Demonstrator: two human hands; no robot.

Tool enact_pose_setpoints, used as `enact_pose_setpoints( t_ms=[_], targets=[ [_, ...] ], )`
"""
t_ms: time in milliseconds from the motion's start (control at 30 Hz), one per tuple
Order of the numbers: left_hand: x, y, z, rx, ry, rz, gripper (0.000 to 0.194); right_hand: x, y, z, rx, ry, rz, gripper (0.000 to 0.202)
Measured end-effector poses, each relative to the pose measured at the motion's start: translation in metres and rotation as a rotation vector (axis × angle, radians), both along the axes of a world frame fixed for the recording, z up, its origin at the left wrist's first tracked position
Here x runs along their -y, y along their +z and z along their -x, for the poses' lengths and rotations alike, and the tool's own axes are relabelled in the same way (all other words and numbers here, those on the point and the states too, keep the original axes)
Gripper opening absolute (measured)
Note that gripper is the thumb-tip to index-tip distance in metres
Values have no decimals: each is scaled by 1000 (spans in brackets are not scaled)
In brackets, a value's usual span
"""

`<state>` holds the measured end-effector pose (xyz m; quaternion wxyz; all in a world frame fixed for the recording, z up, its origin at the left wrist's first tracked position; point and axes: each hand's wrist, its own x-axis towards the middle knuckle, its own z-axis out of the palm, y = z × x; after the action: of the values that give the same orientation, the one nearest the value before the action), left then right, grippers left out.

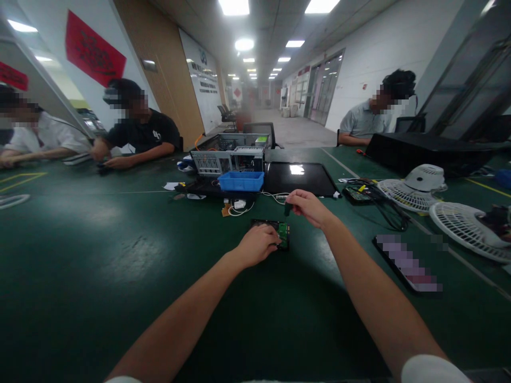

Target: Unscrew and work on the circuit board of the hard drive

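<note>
A small hard drive with a green circuit board (283, 232) lies on the dark green table (120, 298). My left hand (259, 244) rests over its left part with curled fingers and covers much of it; whether it grips the drive's edge or something smaller is hidden. Above the drive's right corner, my right hand (305, 206) pinches a small dark tool (287, 209), like a short screwdriver, pointing down. The tool's tip is too small to make out against the board.
Behind the drive are a blue tray (241, 181), an open computer case (227, 154) and a black panel (301, 179). At right lie a phone (407, 264), cables (393, 210) and white fan parts (467, 226). Several people sit across the table.
</note>
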<state>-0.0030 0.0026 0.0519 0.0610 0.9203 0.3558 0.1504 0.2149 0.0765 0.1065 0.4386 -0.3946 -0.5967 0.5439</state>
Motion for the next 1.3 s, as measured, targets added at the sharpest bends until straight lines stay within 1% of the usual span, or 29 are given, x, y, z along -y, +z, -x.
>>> enact_pose_setpoints(
  t_ms=[167,233,367,500,600,700,833,900,967,1033,1100,1200,1300],
  targets=[
    [0,1,0,3,-3,1,22,3,1,2,23,27,14,16],
    [0,0,0,7,-2,1,22,5,2,3,40,60,35,17],
    [-1,-1,1,-2,-2,3,22,9,7,3,66,145,58,23],
    [-1,0,1,-7,-6,0,23,12,9,4,38,210,92,23],
    [0,1,0,-5,-8,-4,22,13,8,6,-44,231,142,20],
    [0,0,0,-9,-12,-10,22,14,5,6,-104,239,171,22],
    [0,0,0,-3,-11,-10,22,13,6,5,-74,240,131,28],
    [0,0,0,-2,-8,-7,22,12,7,3,-17,233,86,33],
    [0,0,0,-3,-8,-8,23,11,7,3,38,209,35,33],
    [0,1,0,-1,-11,-7,23,8,6,2,73,158,-14,30],
    [0,0,0,3,-12,-2,23,4,4,1,79,76,-45,28],
    [0,-1,0,6,-6,4,23,-1,-1,1,50,-46,-42,29],
    [-1,-2,1,7,-5,6,23,-2,-2,0,15,-77,-18,27]
  ],
)
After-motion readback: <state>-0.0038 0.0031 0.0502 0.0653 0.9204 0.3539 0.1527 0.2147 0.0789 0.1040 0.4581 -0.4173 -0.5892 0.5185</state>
